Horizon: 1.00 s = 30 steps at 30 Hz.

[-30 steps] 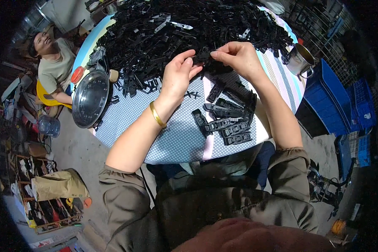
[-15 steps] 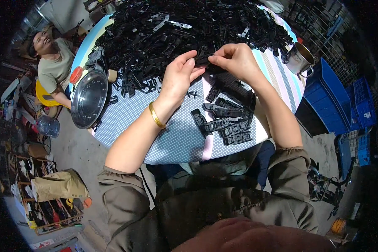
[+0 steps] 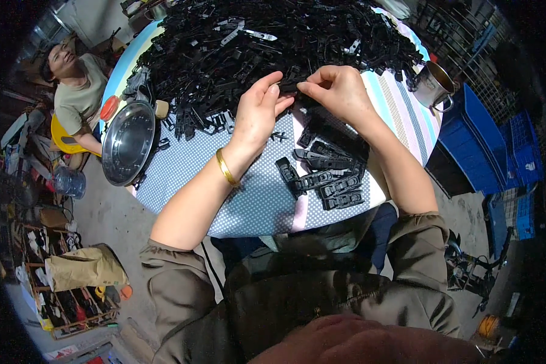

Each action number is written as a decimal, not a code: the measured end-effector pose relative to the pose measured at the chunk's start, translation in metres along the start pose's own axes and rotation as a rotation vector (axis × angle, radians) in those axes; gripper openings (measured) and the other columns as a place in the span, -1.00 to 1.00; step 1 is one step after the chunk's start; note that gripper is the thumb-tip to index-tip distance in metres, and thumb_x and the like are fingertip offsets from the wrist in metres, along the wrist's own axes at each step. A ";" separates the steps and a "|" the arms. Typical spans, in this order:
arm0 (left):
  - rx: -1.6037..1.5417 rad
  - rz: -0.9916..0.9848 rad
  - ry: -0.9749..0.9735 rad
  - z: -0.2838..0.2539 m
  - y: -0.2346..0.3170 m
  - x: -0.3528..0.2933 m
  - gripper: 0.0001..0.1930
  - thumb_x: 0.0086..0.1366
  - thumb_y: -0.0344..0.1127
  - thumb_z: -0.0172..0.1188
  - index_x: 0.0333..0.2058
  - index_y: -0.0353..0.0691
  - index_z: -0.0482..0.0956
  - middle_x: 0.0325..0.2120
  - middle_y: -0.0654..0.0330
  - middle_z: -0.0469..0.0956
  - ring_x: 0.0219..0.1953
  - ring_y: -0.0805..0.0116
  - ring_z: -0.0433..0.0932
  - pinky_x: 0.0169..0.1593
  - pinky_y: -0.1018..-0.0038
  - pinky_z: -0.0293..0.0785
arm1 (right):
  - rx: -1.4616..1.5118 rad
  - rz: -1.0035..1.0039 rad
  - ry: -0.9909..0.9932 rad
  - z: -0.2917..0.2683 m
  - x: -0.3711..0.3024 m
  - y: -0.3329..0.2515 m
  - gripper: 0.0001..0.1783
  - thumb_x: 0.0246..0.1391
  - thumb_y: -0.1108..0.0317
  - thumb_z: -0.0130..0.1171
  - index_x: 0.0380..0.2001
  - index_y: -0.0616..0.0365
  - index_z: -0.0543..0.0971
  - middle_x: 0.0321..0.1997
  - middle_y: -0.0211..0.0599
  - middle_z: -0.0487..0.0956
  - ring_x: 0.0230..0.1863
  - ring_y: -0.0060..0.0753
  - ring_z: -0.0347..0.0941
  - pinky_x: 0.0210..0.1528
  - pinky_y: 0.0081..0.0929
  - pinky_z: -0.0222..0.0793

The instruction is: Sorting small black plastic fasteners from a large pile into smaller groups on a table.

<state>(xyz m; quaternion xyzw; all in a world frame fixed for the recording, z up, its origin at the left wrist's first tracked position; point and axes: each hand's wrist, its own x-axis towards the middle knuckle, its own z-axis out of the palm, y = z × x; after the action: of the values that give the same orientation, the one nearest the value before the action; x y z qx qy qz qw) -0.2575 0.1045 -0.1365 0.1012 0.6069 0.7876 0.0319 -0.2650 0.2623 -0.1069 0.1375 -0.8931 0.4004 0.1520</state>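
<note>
Near the front edge of a large heap of black plastic parts [image 3: 218, 67], both of my hands meet over the table. My left hand [image 3: 253, 115], a gold bangle at its wrist, holds a small dark plastic part [image 3: 289, 87] between thumb and fingers. The right hand [image 3: 341, 94] pinches the same part's right end between thumb and forefinger. Its exact kind blends into the dark heap behind. Below my right hand lies a group of longer black clip-like plastic pieces [image 3: 324, 162], some side by side. A small black cross-shaped bit [image 3: 279, 136] lies right of my left wrist.
The round table wears a patterned cloth [image 3: 182, 176]. On its left are a steel bowl [image 3: 128, 144], a red lid [image 3: 110, 108] and a small tan-topped container [image 3: 162, 109]. A metal mug [image 3: 433, 85] stands right, beside blue crates [image 3: 476, 142]. A person [image 3: 79, 91] sits at left.
My right hand has shifted very slightly left and down, with its fingertips still at the small part. The left hand is almost still.
</note>
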 end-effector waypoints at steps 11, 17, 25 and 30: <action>0.097 -0.034 -0.052 -0.002 0.010 -0.001 -0.60 0.19 -0.48 -0.05 -0.01 -0.49 0.17 -0.39 0.02 0.47 -0.47 0.39 0.53 -0.39 0.63 0.50 | -0.351 -0.086 0.030 0.000 -0.001 -0.003 -0.62 -0.27 0.03 0.20 -0.70 0.17 0.55 -0.71 -0.21 0.48 -0.59 -0.24 0.46 -0.49 -0.42 0.35; 0.024 -0.069 -0.105 0.001 0.010 -0.002 -0.59 0.22 -0.44 -0.09 0.03 -0.45 0.12 -0.42 0.00 0.48 -0.45 0.36 0.54 -0.37 0.61 0.51 | -0.128 0.028 0.320 -0.024 0.039 0.051 -0.50 -0.24 -0.13 0.16 -0.59 0.17 0.57 -0.59 -0.20 0.54 -0.52 -0.23 0.49 -0.44 -0.43 0.36; -0.030 -0.181 -0.167 0.004 0.004 -0.005 -0.61 0.28 -0.37 -0.19 0.03 -0.47 0.11 -0.32 0.01 0.44 -0.36 0.34 0.53 -0.32 0.60 0.49 | -0.437 0.016 0.283 -0.020 0.061 0.094 -0.52 -0.29 -0.05 0.23 -0.42 0.15 0.55 -0.47 -0.18 0.55 -0.39 -0.22 0.50 -0.32 -0.39 0.39; -0.074 -0.207 -0.156 0.004 0.008 -0.005 -0.62 0.29 -0.34 -0.24 0.03 -0.45 0.11 -0.33 -0.05 0.45 -0.28 0.23 0.52 -0.19 0.47 0.50 | 0.051 0.026 0.293 -0.032 0.057 0.094 -0.56 -0.24 0.26 0.26 -0.20 0.13 0.48 -0.51 -0.28 0.54 -0.45 -0.46 0.48 -0.40 -0.53 0.40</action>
<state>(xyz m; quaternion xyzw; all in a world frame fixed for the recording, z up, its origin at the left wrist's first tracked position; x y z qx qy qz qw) -0.2513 0.1050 -0.1281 0.0977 0.5804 0.7916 0.1639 -0.3467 0.3391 -0.1280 0.0698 -0.8526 0.4407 0.2719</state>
